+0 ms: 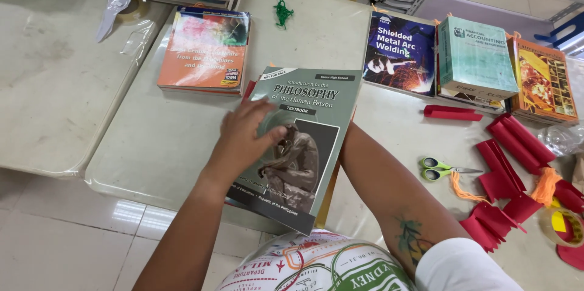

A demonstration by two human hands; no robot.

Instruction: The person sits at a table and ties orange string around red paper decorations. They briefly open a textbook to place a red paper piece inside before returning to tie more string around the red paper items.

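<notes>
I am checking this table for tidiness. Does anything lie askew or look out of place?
Yes. The grey-green textbook under the left hand lies tilted, and its lower corner hangs past the edge of the table. At the right, red folded paper pieces and orange string lie scattered around the green scissors.

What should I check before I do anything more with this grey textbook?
1. Left hand flat on the grey textbook: ok.
2. Right hand's grip: cannot tell, the hand is hidden under the textbook.
3. Textbook fully supported by the table: not ok, its lower corner juts past the edge.
4. Orange book apart from the textbook: ok, a gap shows.
5. Scissors away from both arms: ok, they lie to the right among red paper strips.
6. Welding book apart from the textbook: ok.
</notes>
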